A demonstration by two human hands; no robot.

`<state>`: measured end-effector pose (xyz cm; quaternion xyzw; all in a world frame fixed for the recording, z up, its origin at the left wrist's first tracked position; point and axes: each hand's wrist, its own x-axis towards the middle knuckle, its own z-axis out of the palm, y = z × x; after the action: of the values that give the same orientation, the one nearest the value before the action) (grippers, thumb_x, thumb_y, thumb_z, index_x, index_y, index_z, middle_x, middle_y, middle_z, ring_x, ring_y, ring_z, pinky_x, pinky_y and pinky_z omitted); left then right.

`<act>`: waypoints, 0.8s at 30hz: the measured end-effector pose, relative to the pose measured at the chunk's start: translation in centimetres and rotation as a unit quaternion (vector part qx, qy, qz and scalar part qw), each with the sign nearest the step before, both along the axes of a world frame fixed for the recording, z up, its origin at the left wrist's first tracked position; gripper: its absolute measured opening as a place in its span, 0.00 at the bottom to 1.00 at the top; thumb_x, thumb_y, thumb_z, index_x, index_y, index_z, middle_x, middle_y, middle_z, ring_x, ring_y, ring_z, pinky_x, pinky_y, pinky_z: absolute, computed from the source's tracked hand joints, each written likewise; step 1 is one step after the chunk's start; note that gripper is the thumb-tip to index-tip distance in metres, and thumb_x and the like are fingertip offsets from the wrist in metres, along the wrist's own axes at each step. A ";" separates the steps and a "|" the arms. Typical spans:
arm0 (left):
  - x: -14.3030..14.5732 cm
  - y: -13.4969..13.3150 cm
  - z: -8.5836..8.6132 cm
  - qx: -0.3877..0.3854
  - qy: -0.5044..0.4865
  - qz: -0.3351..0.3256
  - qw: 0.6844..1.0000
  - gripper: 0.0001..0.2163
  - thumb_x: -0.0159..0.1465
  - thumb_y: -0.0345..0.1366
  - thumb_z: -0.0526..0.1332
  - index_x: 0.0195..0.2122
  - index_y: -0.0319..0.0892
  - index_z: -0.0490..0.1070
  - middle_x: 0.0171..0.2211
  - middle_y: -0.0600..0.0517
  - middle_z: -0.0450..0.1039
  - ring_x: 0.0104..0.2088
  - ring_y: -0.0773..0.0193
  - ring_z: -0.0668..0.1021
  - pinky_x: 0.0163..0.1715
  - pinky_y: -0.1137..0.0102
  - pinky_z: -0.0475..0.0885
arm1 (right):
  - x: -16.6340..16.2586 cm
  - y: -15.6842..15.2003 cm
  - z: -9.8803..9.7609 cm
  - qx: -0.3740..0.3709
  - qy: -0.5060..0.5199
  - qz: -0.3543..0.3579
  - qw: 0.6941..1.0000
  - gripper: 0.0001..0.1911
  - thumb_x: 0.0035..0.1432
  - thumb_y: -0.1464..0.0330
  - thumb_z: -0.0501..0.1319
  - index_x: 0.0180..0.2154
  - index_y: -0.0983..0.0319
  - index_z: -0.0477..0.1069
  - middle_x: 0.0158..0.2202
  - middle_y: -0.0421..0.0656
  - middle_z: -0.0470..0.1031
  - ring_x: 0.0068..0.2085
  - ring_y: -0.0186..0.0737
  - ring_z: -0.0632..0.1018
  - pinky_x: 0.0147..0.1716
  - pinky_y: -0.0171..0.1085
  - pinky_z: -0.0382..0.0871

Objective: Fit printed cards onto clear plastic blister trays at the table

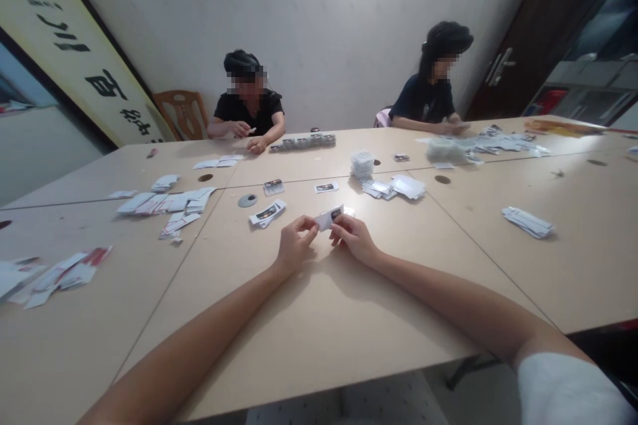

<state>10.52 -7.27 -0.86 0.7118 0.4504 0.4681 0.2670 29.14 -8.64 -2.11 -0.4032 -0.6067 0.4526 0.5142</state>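
Both hands pinch one small white card (pixel 326 220) with a dark printed patch toward its right end, held just above the table. My left hand (pixel 296 242) grips its left edge between thumb and finger. At the right end, the fingers of my right hand (pixel 353 236) are closed on it near the print. Partly hidden behind the card and my right hand lies a pale item I cannot make out. Printed cards (pixel 269 213) lie left of my hands. Farther off are a single printed card (pixel 326 187) and a clear plastic tray (pixel 274 186) with a dark label.
Stacked clear trays (pixel 362 165) stand beside white cards (pixel 409 186). More white cards lie at left (pixel 167 202) and right (pixel 528 222). Across the table (pixel 299 339), one person (pixel 249 103) sits near a row of packs (pixel 304 141); another person (pixel 428 99) sits beside scattered cards.
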 end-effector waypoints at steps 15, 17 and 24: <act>0.0 0.0 0.2 -0.010 0.003 0.022 1.000 0.07 0.60 0.40 0.60 0.30 0.43 0.71 0.31 0.51 0.74 0.34 0.58 0.78 0.34 0.66 0.70 | 0.1 0.2 0.3 -0.063 0.037 0.028 0.997 0.16 0.55 0.54 0.65 0.31 0.59 0.68 0.22 0.37 0.76 0.19 0.35 0.76 0.19 0.32 0.70; 0.0 0.1 0.2 -0.012 0.003 0.025 1.000 0.07 0.60 0.40 0.60 0.29 0.43 0.70 0.30 0.52 0.74 0.33 0.59 0.78 0.34 0.66 0.70 | 0.1 0.2 0.4 -0.069 0.041 0.030 0.996 0.16 0.55 0.54 0.65 0.30 0.59 0.68 0.22 0.37 0.76 0.19 0.35 0.76 0.19 0.32 0.69; -0.1 0.6 -0.3 -0.022 0.000 0.038 0.999 0.04 0.61 0.34 0.62 0.30 0.40 0.70 0.32 0.53 0.72 0.32 0.63 0.76 0.36 0.67 0.71 | 0.3 0.3 0.6 -0.074 0.053 0.035 0.995 0.13 0.53 0.58 0.65 0.27 0.60 0.68 0.21 0.36 0.75 0.19 0.34 0.75 0.20 0.33 0.68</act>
<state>10.39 -6.65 -1.17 0.6881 0.4873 0.4679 0.2648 29.46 -8.35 -1.54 -0.3944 -0.5573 0.5350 0.4977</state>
